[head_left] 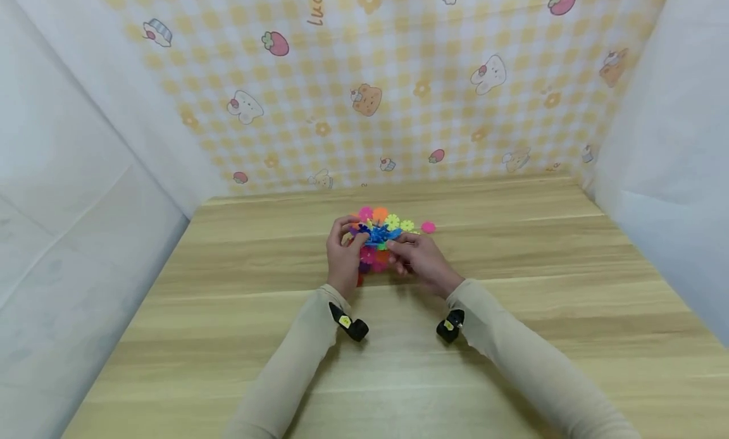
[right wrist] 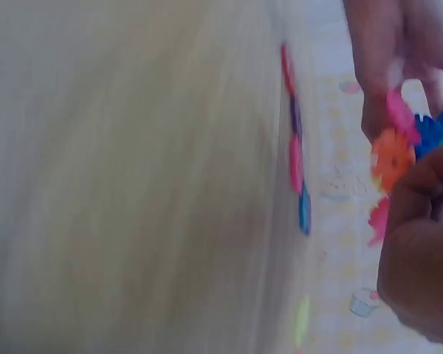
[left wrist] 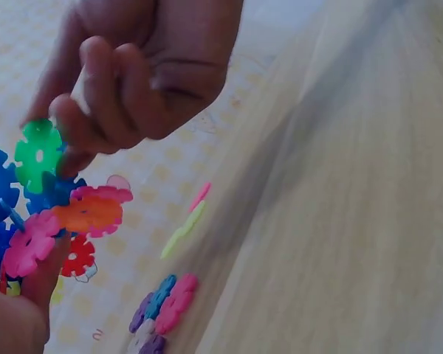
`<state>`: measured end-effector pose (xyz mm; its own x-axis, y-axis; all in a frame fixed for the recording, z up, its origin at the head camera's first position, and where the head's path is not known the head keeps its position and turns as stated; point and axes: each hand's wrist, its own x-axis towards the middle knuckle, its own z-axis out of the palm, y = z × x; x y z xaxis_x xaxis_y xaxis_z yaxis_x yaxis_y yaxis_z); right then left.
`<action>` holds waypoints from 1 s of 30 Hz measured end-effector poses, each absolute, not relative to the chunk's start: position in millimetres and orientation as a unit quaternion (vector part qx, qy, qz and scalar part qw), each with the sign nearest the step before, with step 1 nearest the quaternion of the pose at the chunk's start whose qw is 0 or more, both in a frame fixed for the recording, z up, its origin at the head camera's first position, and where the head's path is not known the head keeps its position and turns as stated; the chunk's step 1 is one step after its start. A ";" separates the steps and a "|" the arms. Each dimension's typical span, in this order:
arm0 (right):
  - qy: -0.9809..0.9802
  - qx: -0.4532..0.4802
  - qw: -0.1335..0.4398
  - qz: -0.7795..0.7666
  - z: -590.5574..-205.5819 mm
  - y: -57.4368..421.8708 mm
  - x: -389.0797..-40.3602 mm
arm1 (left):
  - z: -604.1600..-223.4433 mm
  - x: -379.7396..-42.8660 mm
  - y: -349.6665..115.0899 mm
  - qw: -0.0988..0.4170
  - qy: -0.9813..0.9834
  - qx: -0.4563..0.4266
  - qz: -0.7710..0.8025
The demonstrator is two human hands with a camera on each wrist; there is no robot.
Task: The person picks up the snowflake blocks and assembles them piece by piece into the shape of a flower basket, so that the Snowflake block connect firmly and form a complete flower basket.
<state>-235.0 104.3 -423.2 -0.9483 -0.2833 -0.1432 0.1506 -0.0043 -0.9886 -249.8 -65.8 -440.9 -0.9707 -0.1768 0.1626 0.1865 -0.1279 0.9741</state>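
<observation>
Between the two hands is a cluster of interlocking snowflake discs (head_left: 377, 234), mostly blue in the head view. In the left wrist view it also shows a green disc (left wrist: 39, 156), pink discs, an orange disc (left wrist: 88, 214) and a red disc (left wrist: 78, 256). My left hand (head_left: 344, 252) grips the cluster from the left, its thumb at the near side. From the right, my right hand (head_left: 420, 255) pinches the cluster's edge, fingertips right at the green and blue discs. The right wrist view has the cluster partly behind the right hand (right wrist: 428, 243).
Loose snowflake discs in pink, orange, yellow and purple lie on the wooden table (head_left: 512, 287) around and under the hands. A single pink disc (head_left: 428, 227) lies off to the right. Behind the table hangs a yellow checked cloth (head_left: 421, 123); white sheets flank both sides.
</observation>
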 end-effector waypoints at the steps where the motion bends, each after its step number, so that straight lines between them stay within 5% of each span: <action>1: 0.696 -0.057 0.157 -0.698 -421.7 107.5 -235.5 | -441.1 -250.2 -67.6 0.112 -0.643 0.001 -0.758; 19: 0.792 -0.122 0.080 -0.592 -421.4 132.0 -238.0 | -435.5 -243.9 -71.4 -0.126 -0.539 -0.137 -0.822; 30: 0.840 -0.120 0.076 -0.523 -417.7 172.2 -240.7 | -425.1 -248.5 -62.1 -0.151 -0.772 -0.222 -0.576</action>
<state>-240.7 172.2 -417.7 -0.9598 -0.2806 -0.0019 -0.1222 0.4240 -0.8974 -248.5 -62.1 -425.1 -0.8556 0.5172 0.0232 0.1698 0.2380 0.9563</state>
